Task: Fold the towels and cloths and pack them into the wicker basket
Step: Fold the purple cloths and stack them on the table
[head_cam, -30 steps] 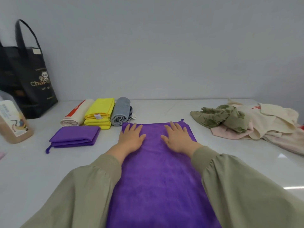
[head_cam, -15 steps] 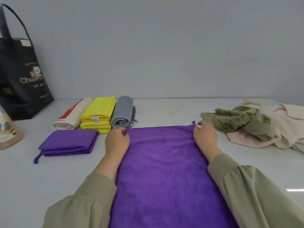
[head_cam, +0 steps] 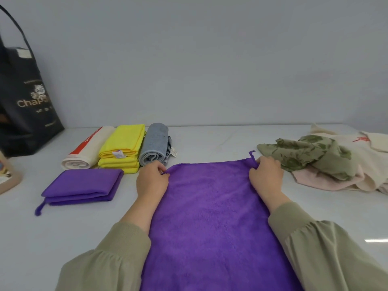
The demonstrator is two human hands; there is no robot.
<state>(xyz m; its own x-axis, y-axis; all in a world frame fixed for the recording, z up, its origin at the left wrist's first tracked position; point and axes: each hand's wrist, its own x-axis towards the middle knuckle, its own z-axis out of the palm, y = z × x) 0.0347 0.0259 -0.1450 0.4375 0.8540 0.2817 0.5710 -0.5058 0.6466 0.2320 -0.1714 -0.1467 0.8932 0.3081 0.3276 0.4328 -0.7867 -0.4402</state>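
Two hands, one towel. The left hand (head_cam: 152,179) pinches the far-left corner of the purple plush microfibre towel (head_cam: 210,217). The right hand (head_cam: 265,177) pinches the far-right corner, right at the small purple hanging loop (head_cam: 252,156). The towel lies flat mid-table on the glossy white table (head_cam: 210,139), running from the near edge toward the far edge.

Handling, my read:
- Light, limp, zero stiffness, so it only keeps shape where held.
- Corners are the right grab points. Keep the far hem taut between them or the middle will sag.
- Plush nap likely clings to itself, but should slide on the slick table.
- The loop can poke out of the fold; tuck it in.

Toward the far-left corner:
- rolled cream towel with red stripe (head_cam: 88,150)
- folded yellow cloths (head_cam: 121,143)
- rolled grey towel (head_cam: 154,143)
- folded purple cloth (head_cam: 84,183), just nearer than the other three

Unfolded heap of olive leaf-print, pink and cream cloths (head_cam: 315,156) near the right edge.

Hard to make out:
- The towel's near end is cut off by the frame and partly covered by the sleeves.
- Fingertips are mostly tucked behind the hands, so pinch depth is unclear.
- Can't count the pieces in the heap; it runs out of frame.
- The wicker basket is not in view.
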